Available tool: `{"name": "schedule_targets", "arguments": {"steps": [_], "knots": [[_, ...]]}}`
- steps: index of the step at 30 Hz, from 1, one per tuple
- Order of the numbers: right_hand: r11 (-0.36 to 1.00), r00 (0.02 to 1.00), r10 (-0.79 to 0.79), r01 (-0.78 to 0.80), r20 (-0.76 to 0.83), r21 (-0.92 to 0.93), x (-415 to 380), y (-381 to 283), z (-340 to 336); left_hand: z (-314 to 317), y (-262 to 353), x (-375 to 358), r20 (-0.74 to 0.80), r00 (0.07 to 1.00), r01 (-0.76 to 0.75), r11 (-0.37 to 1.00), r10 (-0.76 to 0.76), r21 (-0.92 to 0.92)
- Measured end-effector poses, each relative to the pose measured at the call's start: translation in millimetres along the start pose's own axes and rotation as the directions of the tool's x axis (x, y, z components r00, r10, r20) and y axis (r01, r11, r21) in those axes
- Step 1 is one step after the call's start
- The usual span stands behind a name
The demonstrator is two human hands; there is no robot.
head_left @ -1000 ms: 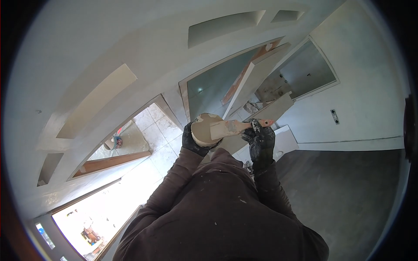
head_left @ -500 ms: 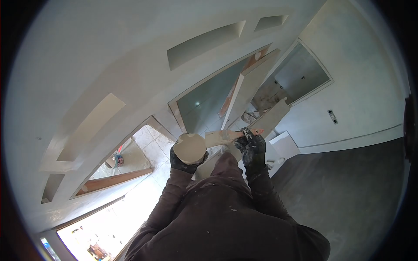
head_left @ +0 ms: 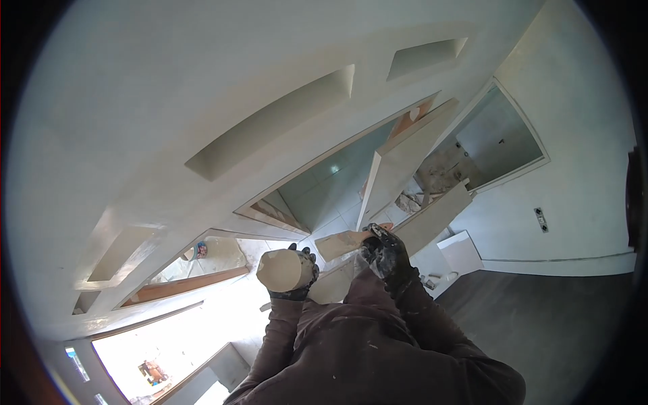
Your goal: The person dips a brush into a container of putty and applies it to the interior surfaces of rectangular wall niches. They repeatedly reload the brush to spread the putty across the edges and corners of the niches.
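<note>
A round container of smooth beige paste (head_left: 279, 271) is held in my left hand (head_left: 307, 273), which wears a dark, paste-smeared glove with its fingers wrapped round the far side. My right hand (head_left: 386, 255), also in a stained dark glove, is closed round the handle of a wide flat spatula (head_left: 339, 244). The spatula's pale blade points left, a little above and to the right of the container, with a gap between them.
The wall ahead has several recessed niches (head_left: 277, 118). A door (head_left: 405, 152) stands ajar beside a long board (head_left: 435, 216). Behind a doorway at the left is a small bucket (head_left: 200, 250). A wall socket (head_left: 541, 220) is at the right.
The view has turned and shifted. The spatula blade has moved away from the container's rim, and the container has tilted in my left hand, whose fingers now show more at its right side.
</note>
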State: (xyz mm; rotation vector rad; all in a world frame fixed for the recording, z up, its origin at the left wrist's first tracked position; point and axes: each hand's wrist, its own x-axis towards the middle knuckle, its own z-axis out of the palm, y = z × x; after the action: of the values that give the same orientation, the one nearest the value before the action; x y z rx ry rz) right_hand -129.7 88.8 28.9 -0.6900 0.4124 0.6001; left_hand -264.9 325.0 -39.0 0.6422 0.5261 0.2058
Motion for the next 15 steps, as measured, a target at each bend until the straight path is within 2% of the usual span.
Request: {"name": "schedule_targets", "arguments": {"steps": [1, 2, 3, 4, 6, 8, 10, 11, 12, 14, 15], "knots": [[0.999, 1.000, 0.023, -0.023, 0.007, -0.038, 7.7, -12.2, -12.4, 9.1, -5.7, 0.7, 0.036, 0.997, 0.081, 0.955, -0.074, -0.287], [0.996, 0.999, 0.045, -0.044, 0.014, -0.074, 17.0, -22.8, -22.8, 14.0, -12.3, 4.1, 0.093, 0.987, 0.161, 0.824, -0.131, -0.544], [0.984, 0.986, 0.166, -0.166, 0.009, 0.068, 26.6, -36.3, -28.4, 13.3, -22.9, 10.5, -0.016, 0.984, 0.139, 0.826, -0.176, -0.546], [0.981, 0.984, 0.177, -0.178, 0.013, 0.077, 38.7, -41.3, -41.5, 9.5, -34.0, 15.5, -0.028, 0.985, 0.131, 0.832, -0.173, -0.539], [0.963, 0.957, 0.213, -0.239, 0.196, 0.121, 62.2, -43.9, -62.9, -3.2, -56.9, 24.8, -0.155, 0.984, 0.014, 0.910, -0.086, -0.413], [0.951, 0.949, 0.264, -0.286, 0.175, 0.120, 87.2, -41.5, -72.2, -20.4, -78.5, 30.8, -0.199, 0.978, -0.035, 0.904, -0.056, -0.427], [0.930, 0.938, 0.323, -0.339, 0.128, 0.139, 113.3, -27.6, -79.0, -21.0, -85.5, 36.1, -0.186, 0.971, 0.020, 0.831, -0.148, -0.556], [0.811, 0.844, 0.374, -0.499, 0.385, 0.307, 138.3, -12.6, -103.0, -37.4, -97.8, 43.1, -0.135, 0.984, 0.042, 0.884, -0.118, -0.466], [0.804, 0.828, 0.385, -0.518, 0.407, 0.292, 153.1, 0.4, -115.4, -64.9, -114.7, 50.2, -0.142, 0.986, 0.013, 0.886, -0.088, -0.463], [0.932, 0.934, 0.273, -0.316, 0.229, 0.179, 188.2, 27.8, -133.3, -121.6, -152.1, 78.5, -0.173, 0.983, -0.009, 0.938, -0.054, -0.346], [0.987, 0.988, 0.071, -0.049, 0.140, -0.150, 205.8, 46.0, -138.4, -105.9, -143.3, 87.3, -0.048, 0.995, 0.043, 0.827, -0.084, -0.560]]}}
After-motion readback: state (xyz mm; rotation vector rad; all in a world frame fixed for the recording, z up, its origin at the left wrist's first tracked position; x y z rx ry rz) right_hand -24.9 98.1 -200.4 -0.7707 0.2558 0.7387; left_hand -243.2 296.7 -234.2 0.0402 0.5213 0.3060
